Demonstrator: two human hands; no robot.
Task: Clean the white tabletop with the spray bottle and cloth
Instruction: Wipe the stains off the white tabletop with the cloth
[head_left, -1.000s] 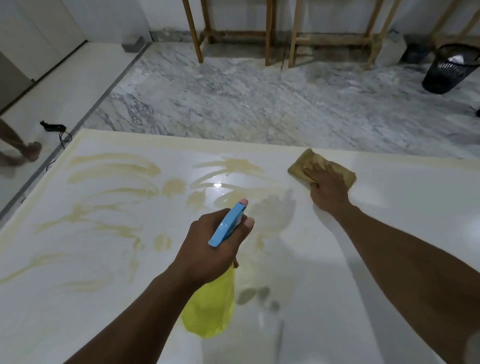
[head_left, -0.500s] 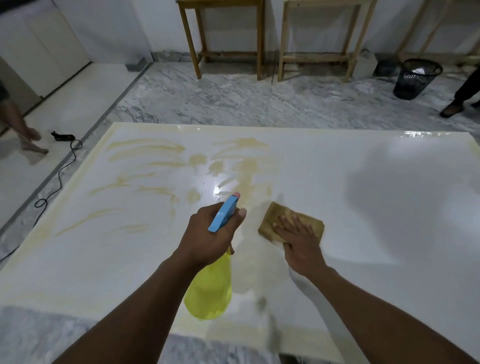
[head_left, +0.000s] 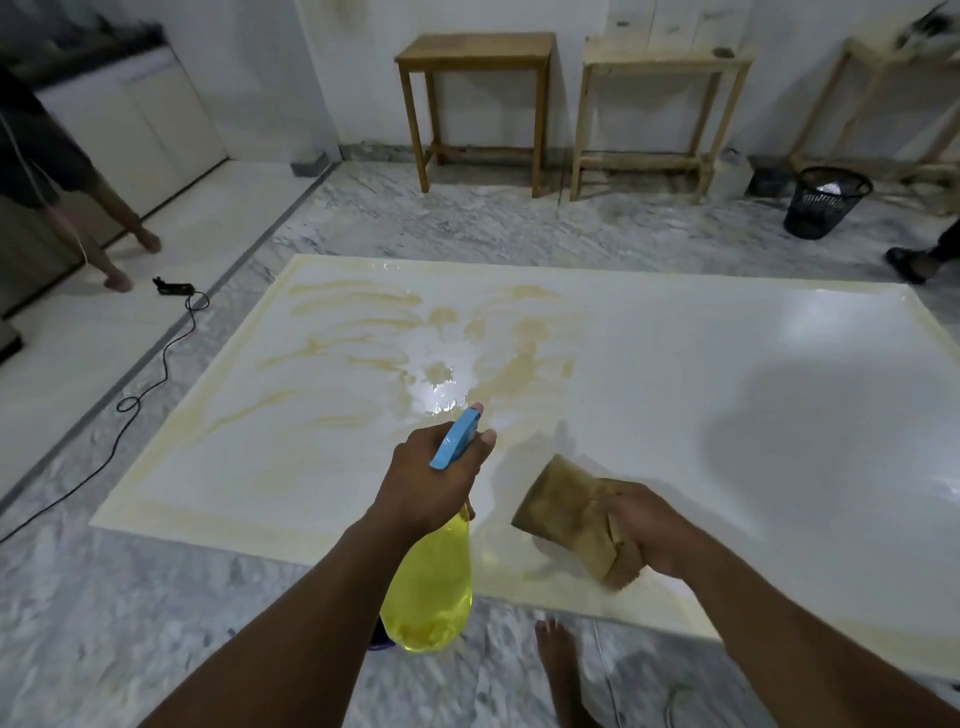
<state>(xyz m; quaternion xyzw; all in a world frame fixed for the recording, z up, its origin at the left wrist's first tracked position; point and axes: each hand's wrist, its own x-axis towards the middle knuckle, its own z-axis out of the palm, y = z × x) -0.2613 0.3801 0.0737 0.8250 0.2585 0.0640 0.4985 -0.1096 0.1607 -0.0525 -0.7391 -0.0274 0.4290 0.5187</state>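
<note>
The worktop (head_left: 727, 374) is one flat, glossy white rectangle with a cream border, lying low over a grey-veined marble floor (head_left: 130, 623). Its part toward 10 o'clock carries tan smears (head_left: 353, 312), streaked and blotchy, with a wet patch of glare among them. The part toward 3 o'clock is smooth and shining.

There is one spray bottle (head_left: 431, 597), at 6 o'clock in the view, above the worktop's near edge. Its rounded, translucent yellow body hangs down, and the blue plastic trigger head has a pinkish nozzle tip aimed toward 12 o'clock. The left hand (head_left: 431, 483) is curled round the neck, thumb lying beside the blue head.

There is one cloth (head_left: 566, 514), brown, soft and creased, folded into a rough wedge. It lies at 3 o'clock of the bottle, over the worktop's near strip. The right hand (head_left: 654, 535) grips its near end, fingers wrapped over bunched fabric. The cloth is blurred, and whether it touches the surface I cannot tell.

Three square-legged tables stand along the white wall at 12 to 2 o'clock: a dark wooden table (head_left: 475, 52), a pale wooden table (head_left: 665, 62) and a third table (head_left: 883, 57) cut off by the frame. One black mesh waste basket (head_left: 826, 202) stands at 2 o'clock. One thin black cable (head_left: 156, 374) snakes over the floor at 9 o'clock. One bare foot (head_left: 558, 660) shows at 6 o'clock by the worktop's near edge, and another person's two bare legs (head_left: 119, 228) stand at 10 o'clock.
</note>
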